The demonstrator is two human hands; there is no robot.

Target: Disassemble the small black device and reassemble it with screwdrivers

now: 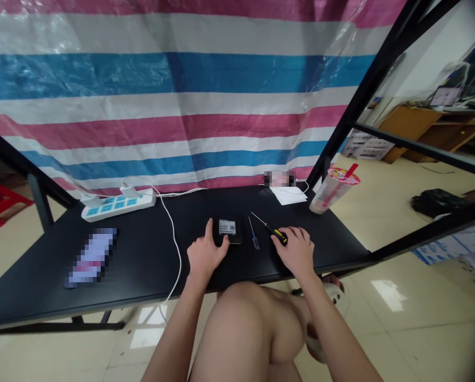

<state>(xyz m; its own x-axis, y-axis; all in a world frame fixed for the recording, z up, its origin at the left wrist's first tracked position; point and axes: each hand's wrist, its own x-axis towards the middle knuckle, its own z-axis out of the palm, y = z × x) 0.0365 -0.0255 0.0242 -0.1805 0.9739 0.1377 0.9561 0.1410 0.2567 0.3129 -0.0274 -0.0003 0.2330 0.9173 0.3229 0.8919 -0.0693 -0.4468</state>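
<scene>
While a black rectangular device (230, 231) with a white label is seen lying near the centre of the frame on a black table (153, 254), its lower left edge is touched by the loosely open left hand (207, 253). A yellow-and-black screwdriver (276, 234) is gripped by the curled right hand (296, 250), and a small blue-handled screwdriver (255, 239) is laid between the hands. A white power strip (118, 205) is placed toward the far left.
</scene>
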